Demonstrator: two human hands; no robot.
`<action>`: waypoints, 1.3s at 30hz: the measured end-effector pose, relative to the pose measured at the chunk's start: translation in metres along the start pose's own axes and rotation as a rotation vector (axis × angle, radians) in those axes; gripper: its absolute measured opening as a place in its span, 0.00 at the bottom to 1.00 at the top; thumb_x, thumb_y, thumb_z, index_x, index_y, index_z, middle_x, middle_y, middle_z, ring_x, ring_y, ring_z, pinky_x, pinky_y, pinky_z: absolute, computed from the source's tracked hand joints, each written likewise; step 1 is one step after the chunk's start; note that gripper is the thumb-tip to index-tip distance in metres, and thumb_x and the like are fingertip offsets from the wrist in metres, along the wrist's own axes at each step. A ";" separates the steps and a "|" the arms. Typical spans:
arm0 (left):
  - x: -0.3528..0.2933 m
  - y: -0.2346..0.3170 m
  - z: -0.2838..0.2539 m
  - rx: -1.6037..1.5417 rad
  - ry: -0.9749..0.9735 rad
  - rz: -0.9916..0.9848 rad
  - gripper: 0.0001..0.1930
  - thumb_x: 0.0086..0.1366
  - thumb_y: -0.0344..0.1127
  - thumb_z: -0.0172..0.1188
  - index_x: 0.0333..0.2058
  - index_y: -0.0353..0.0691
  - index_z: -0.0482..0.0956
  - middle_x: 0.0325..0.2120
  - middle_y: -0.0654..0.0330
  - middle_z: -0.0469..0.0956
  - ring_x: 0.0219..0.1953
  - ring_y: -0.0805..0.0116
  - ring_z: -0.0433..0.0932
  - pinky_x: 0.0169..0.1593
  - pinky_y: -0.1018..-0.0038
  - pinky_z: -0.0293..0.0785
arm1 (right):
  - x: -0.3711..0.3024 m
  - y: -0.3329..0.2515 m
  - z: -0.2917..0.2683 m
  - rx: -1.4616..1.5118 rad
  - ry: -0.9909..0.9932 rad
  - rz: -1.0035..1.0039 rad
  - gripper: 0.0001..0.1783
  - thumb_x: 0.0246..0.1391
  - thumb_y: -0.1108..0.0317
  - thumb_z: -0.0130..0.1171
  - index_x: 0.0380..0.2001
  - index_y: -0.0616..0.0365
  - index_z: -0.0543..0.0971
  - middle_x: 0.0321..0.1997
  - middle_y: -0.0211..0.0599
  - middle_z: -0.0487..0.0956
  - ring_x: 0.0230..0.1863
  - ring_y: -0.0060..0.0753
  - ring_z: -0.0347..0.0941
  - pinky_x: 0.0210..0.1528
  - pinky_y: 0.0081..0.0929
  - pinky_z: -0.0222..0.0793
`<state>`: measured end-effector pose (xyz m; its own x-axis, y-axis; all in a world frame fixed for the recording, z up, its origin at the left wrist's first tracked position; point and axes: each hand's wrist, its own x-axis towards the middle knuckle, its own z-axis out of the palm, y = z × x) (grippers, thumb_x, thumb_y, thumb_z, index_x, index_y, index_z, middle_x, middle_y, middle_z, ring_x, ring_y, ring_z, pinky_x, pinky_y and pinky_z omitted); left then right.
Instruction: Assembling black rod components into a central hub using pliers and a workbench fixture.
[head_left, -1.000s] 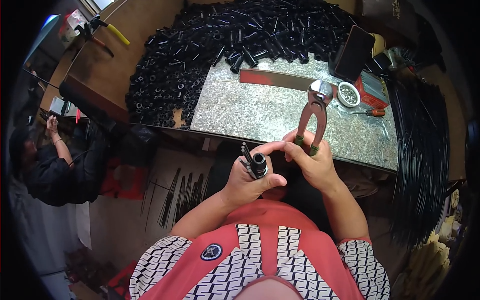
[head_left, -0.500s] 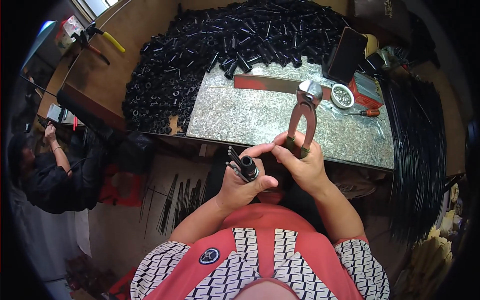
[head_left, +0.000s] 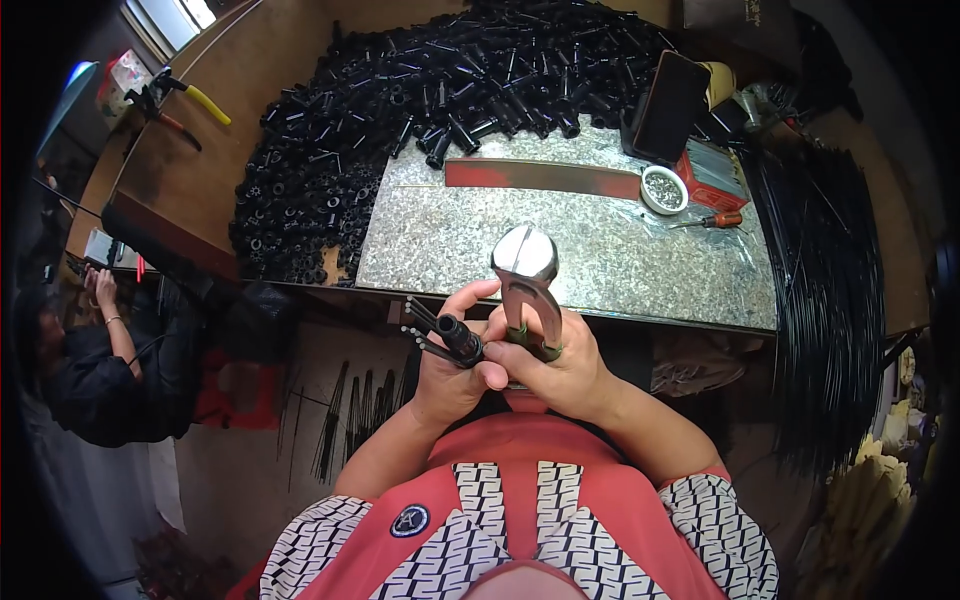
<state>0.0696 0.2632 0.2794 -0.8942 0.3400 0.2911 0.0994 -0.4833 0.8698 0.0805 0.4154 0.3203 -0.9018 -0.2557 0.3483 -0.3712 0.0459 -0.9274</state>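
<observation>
My left hand (head_left: 447, 385) is closed around a black tubular part (head_left: 458, 340) with several thin dark rods (head_left: 424, 316) fanning out on its left side. The tube's open end points up. Close beside it, my right hand (head_left: 565, 372) grips a pair of end-cutting pincers (head_left: 530, 290) by the green-sleeved handles, with the rounded metal head (head_left: 524, 252) upward. The right thumb reaches to the tube, and the fingers of both hands meet there. Both hands are in front of the speckled stone-look worktop (head_left: 560, 245), near its front edge.
A heap of black tubular parts (head_left: 470, 80) covers the worktop's back and left. A flat bar (head_left: 540, 178), white bowl of small metal bits (head_left: 663, 188), red box (head_left: 712, 180), orange-handled screwdriver (head_left: 722, 219) and phone (head_left: 672, 105) lie behind. Black rods (head_left: 825, 320) hang right. Another person (head_left: 110, 370) sits left.
The pincers have come down and left, toward the tube, and their head has turned. My hands have drawn together, with the right thumb now at the tube.
</observation>
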 end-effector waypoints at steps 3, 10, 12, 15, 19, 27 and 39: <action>-0.002 0.003 -0.001 -0.024 -0.024 -0.058 0.50 0.48 0.51 0.71 0.61 0.31 0.51 0.37 0.60 0.78 0.43 0.76 0.75 0.48 0.78 0.70 | 0.001 -0.002 0.001 -0.007 -0.001 -0.004 0.09 0.48 0.76 0.58 0.34 0.65 0.75 0.28 0.40 0.72 0.29 0.38 0.71 0.33 0.30 0.67; -0.004 0.002 -0.005 -0.063 -0.059 -0.090 0.49 0.49 0.49 0.72 0.62 0.33 0.53 0.35 0.63 0.78 0.39 0.79 0.75 0.45 0.80 0.70 | 0.002 -0.005 0.002 -0.057 0.021 -0.066 0.09 0.48 0.77 0.58 0.35 0.65 0.74 0.30 0.40 0.73 0.30 0.36 0.72 0.35 0.29 0.68; -0.003 0.005 -0.003 -0.090 -0.038 -0.112 0.49 0.49 0.48 0.73 0.62 0.33 0.53 0.36 0.64 0.78 0.40 0.79 0.74 0.45 0.81 0.69 | 0.000 -0.007 -0.001 -0.014 -0.027 0.076 0.05 0.51 0.77 0.57 0.33 0.63 0.75 0.36 0.37 0.76 0.39 0.29 0.73 0.42 0.27 0.68; -0.003 0.000 -0.006 -0.017 -0.042 -0.073 0.47 0.48 0.49 0.73 0.61 0.34 0.57 0.34 0.70 0.75 0.38 0.84 0.70 0.43 0.84 0.67 | -0.005 -0.001 0.000 0.047 -0.037 0.137 0.04 0.52 0.77 0.55 0.33 0.64 0.74 0.37 0.37 0.76 0.39 0.29 0.73 0.44 0.26 0.67; -0.003 0.000 -0.006 -0.047 -0.038 -0.086 0.46 0.48 0.49 0.73 0.60 0.35 0.59 0.33 0.71 0.75 0.37 0.85 0.69 0.42 0.85 0.66 | -0.004 -0.001 0.002 0.093 -0.040 0.124 0.04 0.51 0.79 0.53 0.32 0.65 0.73 0.35 0.36 0.75 0.37 0.26 0.71 0.42 0.24 0.67; -0.005 -0.004 -0.007 -0.141 -0.009 -0.081 0.46 0.48 0.47 0.74 0.60 0.36 0.58 0.30 0.72 0.76 0.32 0.88 0.70 0.36 0.88 0.65 | -0.001 -0.003 0.002 0.009 -0.088 0.116 0.04 0.51 0.80 0.54 0.32 0.64 0.73 0.34 0.36 0.75 0.36 0.24 0.71 0.40 0.23 0.67; -0.002 0.006 -0.040 -0.098 -0.132 -0.151 0.54 0.42 0.52 0.73 0.62 0.31 0.53 0.16 0.73 0.65 0.21 0.84 0.66 0.27 0.84 0.61 | 0.001 -0.020 0.000 -0.216 -0.118 0.307 0.15 0.47 0.73 0.64 0.36 0.60 0.71 0.23 0.26 0.70 0.24 0.17 0.65 0.28 0.19 0.62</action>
<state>0.0549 0.2275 0.2683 -0.8303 0.5137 0.2160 -0.0798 -0.4932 0.8662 0.0875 0.4142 0.3391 -0.9514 -0.3067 0.0295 -0.1373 0.3364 -0.9317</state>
